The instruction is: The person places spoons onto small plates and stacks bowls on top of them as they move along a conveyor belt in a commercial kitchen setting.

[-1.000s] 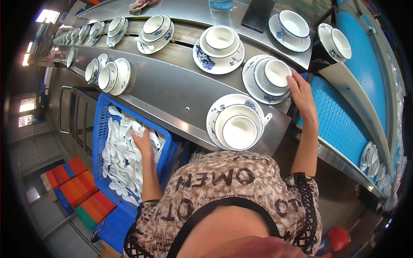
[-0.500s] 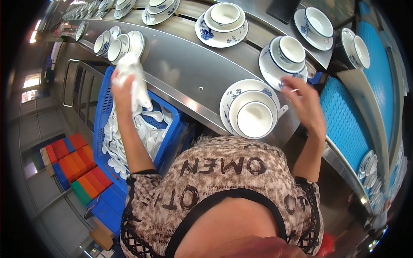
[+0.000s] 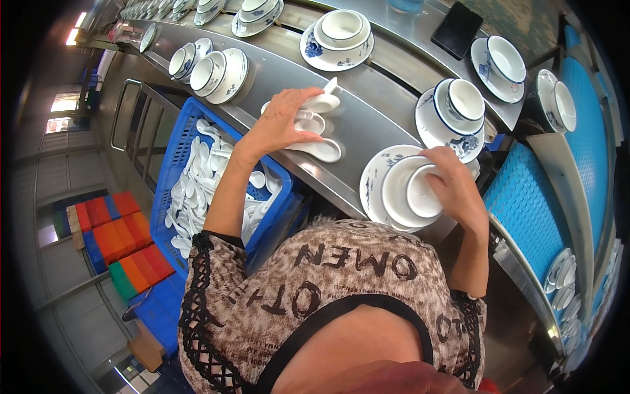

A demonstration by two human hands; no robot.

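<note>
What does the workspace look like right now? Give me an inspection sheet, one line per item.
Surface: long steel counter in stepped tiers, curving away.
Job's things: white spoons lying on the counter; stacked plate and bowl set at the near edge.
Clutter: blue crate full of white spoons below the counter; more blue-patterned dish sets along the tiers; a dark flat device.
Hands: left hand rests on the spoons; right hand grips the small bowl in the near set.
Cables: nothing seen.
Surroundings: blue conveyor belt at right; coloured crates on the floor at left.
</note>
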